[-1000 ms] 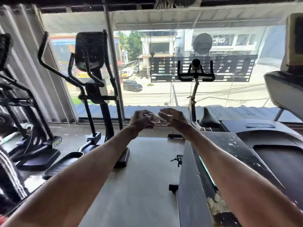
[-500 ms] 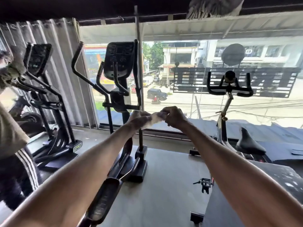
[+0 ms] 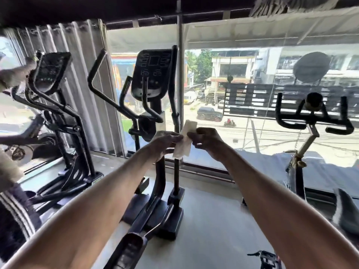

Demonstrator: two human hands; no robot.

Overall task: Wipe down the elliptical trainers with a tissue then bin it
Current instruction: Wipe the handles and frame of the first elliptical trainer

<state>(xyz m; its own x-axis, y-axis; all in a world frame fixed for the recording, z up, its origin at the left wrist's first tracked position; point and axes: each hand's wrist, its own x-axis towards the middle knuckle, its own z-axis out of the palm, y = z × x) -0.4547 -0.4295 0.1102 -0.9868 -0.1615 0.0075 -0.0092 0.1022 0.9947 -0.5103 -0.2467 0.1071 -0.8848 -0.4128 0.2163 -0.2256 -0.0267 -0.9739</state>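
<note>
My left hand (image 3: 165,141) and right hand (image 3: 207,139) both pinch the tissue (image 3: 184,140) in mid-air, its long axis running nearly 12 to 6 o'clock; the nearer elliptical trainer (image 3: 153,78) rises just behind at 11 o'clock, closer to my left hand, I judge; the second trainer (image 3: 52,72) stands at 9 o'clock. No brand or lettering is legible.

both hands (image 3: 164,143) pinching tissue (image 3: 184,140), elliptical (image 3: 153,117) behind
</note>
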